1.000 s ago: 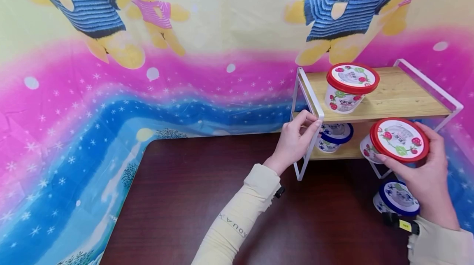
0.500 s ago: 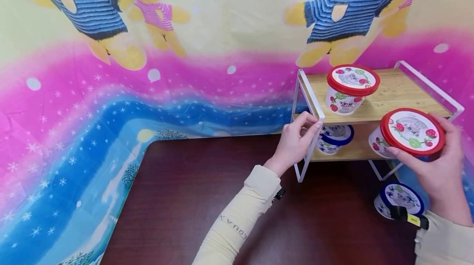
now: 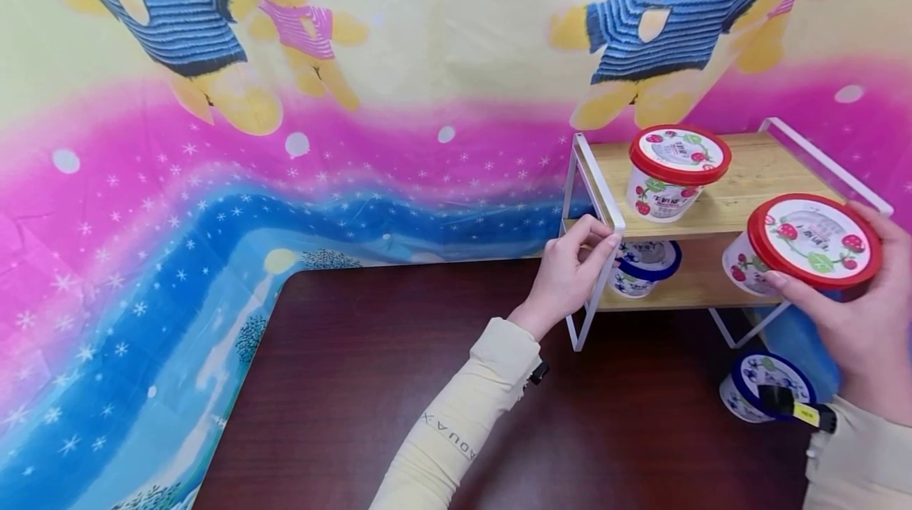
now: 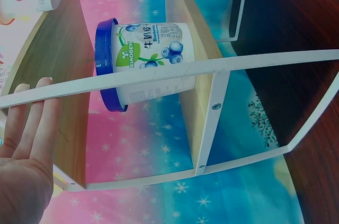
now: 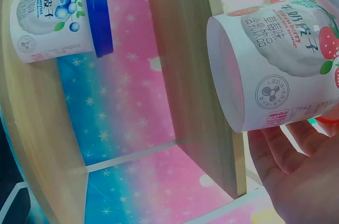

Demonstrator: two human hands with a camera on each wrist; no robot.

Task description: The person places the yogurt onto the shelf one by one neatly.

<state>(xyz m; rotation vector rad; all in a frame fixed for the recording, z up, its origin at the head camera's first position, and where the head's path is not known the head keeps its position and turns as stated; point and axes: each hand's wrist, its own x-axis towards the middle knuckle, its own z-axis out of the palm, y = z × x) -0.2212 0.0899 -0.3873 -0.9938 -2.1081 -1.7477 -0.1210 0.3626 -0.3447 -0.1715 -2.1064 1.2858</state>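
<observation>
My left hand (image 3: 573, 266) grips the front left post of the two-tier shelf's white metal frame (image 3: 597, 181); in the left wrist view its fingers (image 4: 39, 128) lie against the bar. With my right hand (image 3: 865, 320) I hold a strawberry tub (image 3: 815, 242) with a red lid, in front of the shelf's right half. Its label and white base (image 5: 225, 75) show in the right wrist view, near the upper board's front edge. Another red-lidded strawberry tub (image 3: 666, 193) stands on the upper wooden board (image 3: 769, 173). A blue-lidded blueberry tub (image 3: 641, 272) stands on the lower board, partly behind my left hand.
A second blue-lidded blueberry tub (image 3: 758, 391) stands on the dark wood table (image 3: 399, 383), below the right hand, its lid partly covered by the wrist strap (image 3: 798, 409). A cloth printed with bears (image 3: 427, 98) hangs behind the shelf.
The right hand has moved up and to the right with the strawberry tub, from before the lower tier to about upper board height. The left hand keeps its grip on the frame.
</observation>
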